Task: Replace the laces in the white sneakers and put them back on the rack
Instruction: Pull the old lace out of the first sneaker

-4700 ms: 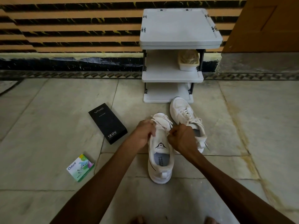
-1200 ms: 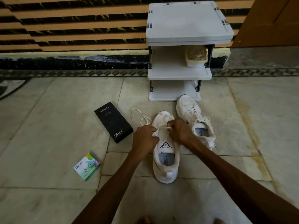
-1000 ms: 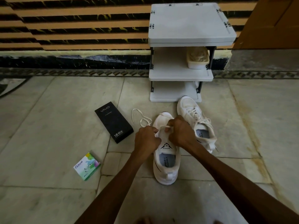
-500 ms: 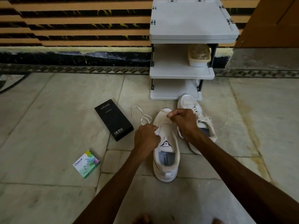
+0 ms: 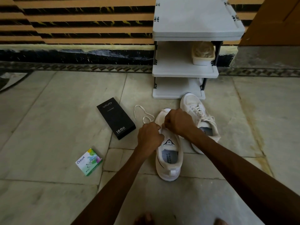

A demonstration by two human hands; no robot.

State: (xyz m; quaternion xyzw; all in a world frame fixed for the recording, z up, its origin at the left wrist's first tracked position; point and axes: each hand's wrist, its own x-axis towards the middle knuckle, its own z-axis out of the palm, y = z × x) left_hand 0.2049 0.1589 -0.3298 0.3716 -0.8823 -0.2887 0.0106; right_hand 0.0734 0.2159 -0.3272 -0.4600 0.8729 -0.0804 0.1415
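Observation:
A white sneaker (image 5: 168, 161) stands on the floor in front of me, heel toward me, its tongue showing a black logo. My left hand (image 5: 150, 137) grips its left upper edge with curled fingers. My right hand (image 5: 178, 121) is curled over the front of the shoe and pinches the white lace (image 5: 142, 113), which loops loose on the floor to the shoe's left. The second white sneaker (image 5: 198, 116), laced, lies just to the right. The white shoe rack (image 5: 183, 72) stands behind them against the wall.
A black phone box (image 5: 116, 118) lies left of the lace. Nearer me on the left floor is a small green Odonil box (image 5: 89, 161). A cream container (image 5: 203, 54) sits on the rack's middle shelf. My toes (image 5: 144, 219) show at the bottom edge.
A lace has come out of the near sneaker and now lies looped on the floor. My right hand lifted toward the toe, then came back down beside my left hand.

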